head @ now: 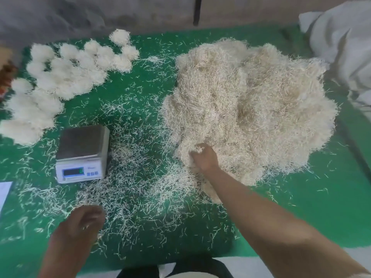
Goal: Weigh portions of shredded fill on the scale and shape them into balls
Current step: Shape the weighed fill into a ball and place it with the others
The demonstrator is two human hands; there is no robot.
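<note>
A big heap of pale shredded fill (255, 109) covers the right half of the green table (140, 57). My right hand (202, 158) digs into the heap's near left edge, fingers curled round a tuft of shreds. My left hand (86, 219) hovers low over the table near the front, blurred, fingers loosely curled with nothing visibly in it. A small white digital scale (82, 152) with a bare steel platform stands left of centre. Several fluffy white fill balls (60, 75) lie grouped at the back left.
Loose shreds (136, 187) litter the table between the scale and the heap. A white cloth or bag (345, 43) lies at the back right. A white paper sheet (4, 192) pokes in at the left edge. A grey wall runs behind the table.
</note>
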